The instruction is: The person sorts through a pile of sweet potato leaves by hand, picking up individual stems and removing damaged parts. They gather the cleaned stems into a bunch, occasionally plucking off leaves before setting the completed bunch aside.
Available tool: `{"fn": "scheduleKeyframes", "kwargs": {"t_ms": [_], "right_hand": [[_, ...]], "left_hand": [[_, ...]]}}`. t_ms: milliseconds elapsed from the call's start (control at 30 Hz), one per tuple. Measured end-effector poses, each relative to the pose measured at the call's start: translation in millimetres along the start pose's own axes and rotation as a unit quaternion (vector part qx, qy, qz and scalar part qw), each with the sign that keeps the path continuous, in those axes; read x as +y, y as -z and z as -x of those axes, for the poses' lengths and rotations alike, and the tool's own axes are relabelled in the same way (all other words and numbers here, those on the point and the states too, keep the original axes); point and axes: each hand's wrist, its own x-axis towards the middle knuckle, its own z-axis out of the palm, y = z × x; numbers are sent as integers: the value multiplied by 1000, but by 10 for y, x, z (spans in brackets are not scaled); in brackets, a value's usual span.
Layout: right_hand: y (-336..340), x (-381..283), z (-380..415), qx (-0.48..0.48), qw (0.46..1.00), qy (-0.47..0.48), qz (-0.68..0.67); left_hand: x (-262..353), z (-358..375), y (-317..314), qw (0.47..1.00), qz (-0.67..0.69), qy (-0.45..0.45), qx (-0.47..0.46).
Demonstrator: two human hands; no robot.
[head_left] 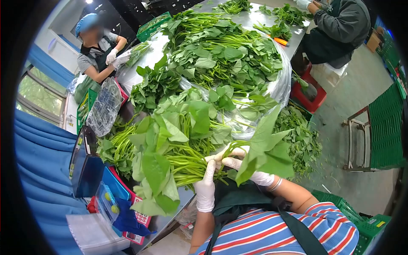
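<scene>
My left hand, in a white glove, is closed around the cut ends of a bunch of leafy greens. The bunch lies sideways, its broad leaves spreading to the left and up. Close beside it, my gloved right hand pinches a leafy sprig whose large leaves hang over my fingers and partly hide them. The fingertips of both hands nearly meet at the stem ends. Just beyond my hands, a big heap of the same greens rests on clear plastic sheeting on the table.
A co-worker at the left holds bagged greens; another person works at the far right. An orange-handled tool lies on the metal table. A red stool, green crates and a pink calculator stand around.
</scene>
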Motion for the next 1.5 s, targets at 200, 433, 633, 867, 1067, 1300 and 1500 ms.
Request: {"fn": "scheduleKeyframes", "kwargs": {"t_ms": [200,433,633,867,1067,1300,1500], "right_hand": [[-14,-32,-67,109,980,127,107],[-92,-81,-97,136,979,122,89],[-137,16,-106,183,969,138,93],[-110,-126,-168,117,952,135,249],[-162,-164,-282,131,904,250,320],[-134,-42,-224,122,957,171,203],[-44,-388,-241,160,867,305,361]], "left_hand": [[-581,-55,454,955,-260,-138,-38],[73,47,-15,997,-67,-10,-41],[29,68,20,997,-54,-6,-63],[-47,108,53,991,-100,-52,-67],[7,67,76,998,-58,-7,10],[30,63,96,999,25,-31,2],[27,89,60,996,-77,-44,-7]]}}
